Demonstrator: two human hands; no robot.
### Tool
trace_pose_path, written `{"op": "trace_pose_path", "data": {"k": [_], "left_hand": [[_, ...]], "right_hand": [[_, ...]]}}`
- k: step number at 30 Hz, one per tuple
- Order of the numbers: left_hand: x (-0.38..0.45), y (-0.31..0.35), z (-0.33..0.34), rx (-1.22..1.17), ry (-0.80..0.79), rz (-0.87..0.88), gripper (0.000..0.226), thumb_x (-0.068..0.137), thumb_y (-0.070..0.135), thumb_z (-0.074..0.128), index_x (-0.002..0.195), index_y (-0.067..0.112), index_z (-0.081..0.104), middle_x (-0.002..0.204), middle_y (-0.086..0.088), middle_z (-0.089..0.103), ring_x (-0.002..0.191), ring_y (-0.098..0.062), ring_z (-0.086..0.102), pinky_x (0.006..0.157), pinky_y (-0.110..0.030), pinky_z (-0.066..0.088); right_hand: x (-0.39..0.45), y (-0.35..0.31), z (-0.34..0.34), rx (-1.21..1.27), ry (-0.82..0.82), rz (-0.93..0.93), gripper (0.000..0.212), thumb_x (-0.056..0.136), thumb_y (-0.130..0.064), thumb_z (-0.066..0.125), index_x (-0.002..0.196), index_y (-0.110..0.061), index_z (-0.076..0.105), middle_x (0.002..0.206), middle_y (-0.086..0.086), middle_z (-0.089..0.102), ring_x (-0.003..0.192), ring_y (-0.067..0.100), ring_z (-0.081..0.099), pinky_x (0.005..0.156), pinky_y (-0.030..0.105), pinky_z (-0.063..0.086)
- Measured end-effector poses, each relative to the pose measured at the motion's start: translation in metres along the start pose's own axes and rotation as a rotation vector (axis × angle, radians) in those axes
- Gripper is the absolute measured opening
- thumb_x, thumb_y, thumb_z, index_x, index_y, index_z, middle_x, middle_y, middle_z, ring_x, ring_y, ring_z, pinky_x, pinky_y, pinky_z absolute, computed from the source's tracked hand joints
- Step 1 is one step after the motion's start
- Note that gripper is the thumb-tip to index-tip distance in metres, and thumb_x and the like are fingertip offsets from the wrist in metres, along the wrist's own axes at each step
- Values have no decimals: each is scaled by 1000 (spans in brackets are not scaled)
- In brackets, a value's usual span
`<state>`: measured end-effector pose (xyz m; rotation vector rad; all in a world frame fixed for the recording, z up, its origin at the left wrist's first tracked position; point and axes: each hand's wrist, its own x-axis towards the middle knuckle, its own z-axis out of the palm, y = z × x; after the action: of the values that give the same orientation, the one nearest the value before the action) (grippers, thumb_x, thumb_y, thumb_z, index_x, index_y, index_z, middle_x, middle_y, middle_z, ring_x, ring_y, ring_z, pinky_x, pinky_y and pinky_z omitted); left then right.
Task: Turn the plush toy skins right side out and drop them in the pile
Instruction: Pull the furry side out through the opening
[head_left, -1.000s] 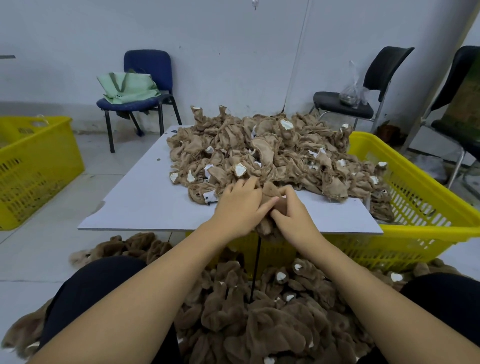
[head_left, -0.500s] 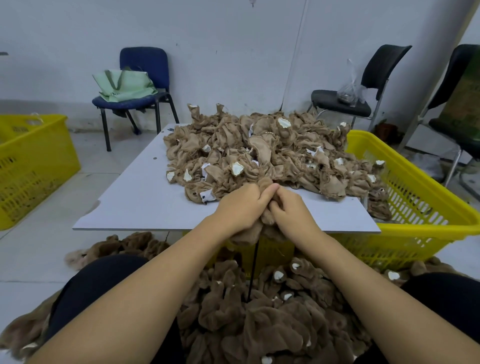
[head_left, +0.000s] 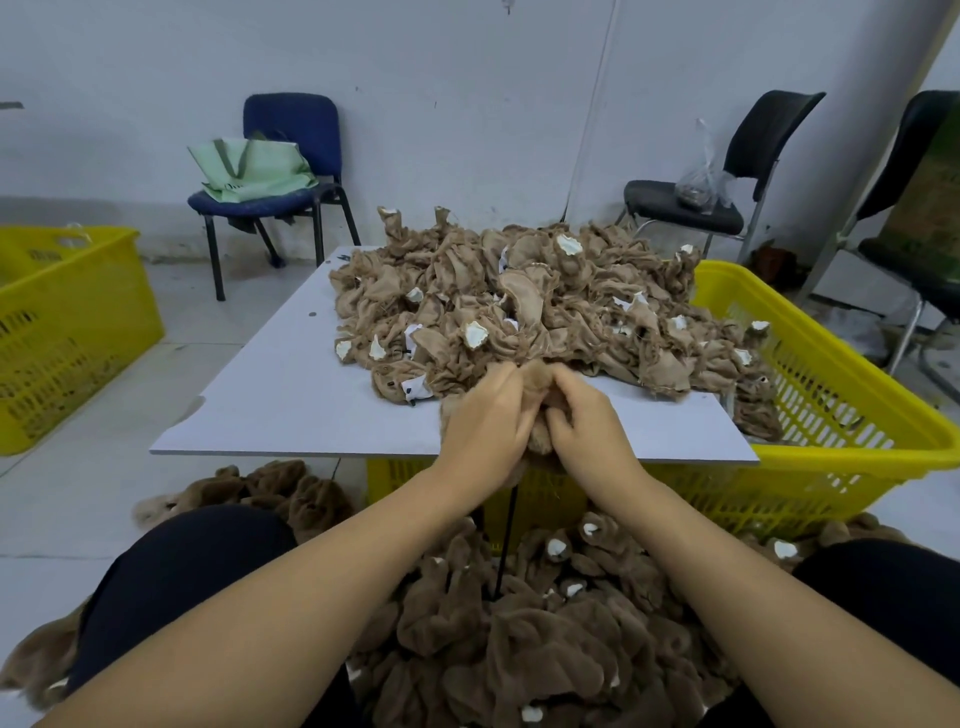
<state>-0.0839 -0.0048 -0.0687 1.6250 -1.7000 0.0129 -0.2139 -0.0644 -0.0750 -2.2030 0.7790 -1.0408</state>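
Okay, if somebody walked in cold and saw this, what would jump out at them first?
Probably the big heap of tan inside-out skins covering the far side of the white board. Next, the left hand and right hand at the board's near edge, both with a grip on one plush skin. Below, between the knees, lies a fluffier brown pile, and bright yellow baskets flank the scene.

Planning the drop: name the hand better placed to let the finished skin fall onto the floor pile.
Left, marginally: the left hand wraps most of the skin, while the right hand only pinches it. Both hang above the floor pile.
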Motion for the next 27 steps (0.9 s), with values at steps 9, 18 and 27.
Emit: {"op": "trace_pose_path", "data": {"k": [9, 18, 27], "left_hand": [[5, 1, 0, -146, -49, -85, 46, 99, 25, 32, 142, 15, 44, 120, -2, 48, 98, -17, 56, 78, -36, 48], [9, -14, 16, -441, -111, -150, 61, 94, 19, 27, 153, 31, 36, 147, -6, 44, 126, -19, 53, 104, -46, 48], [27, -5, 9, -640, -52, -266, 40, 89, 24, 34, 111, 32, 66, 70, 1, 66, 62, -17, 62, 62, -38, 50]], "right_hand": [[3, -6, 5, -17, 63, 13, 43, 84, 6, 43, 111, -23, 62, 90, -6, 64, 80, 12, 60, 66, 24, 48], [-3, -3, 9, -36, 23, 80, 41, 87, 7, 45, 111, -20, 65, 90, -2, 65, 81, 14, 61, 70, 38, 54], [9, -17, -6, -387, 66, -29, 13, 89, -3, 50, 90, -14, 57, 80, 4, 60, 74, 26, 55, 60, 42, 46]]}}
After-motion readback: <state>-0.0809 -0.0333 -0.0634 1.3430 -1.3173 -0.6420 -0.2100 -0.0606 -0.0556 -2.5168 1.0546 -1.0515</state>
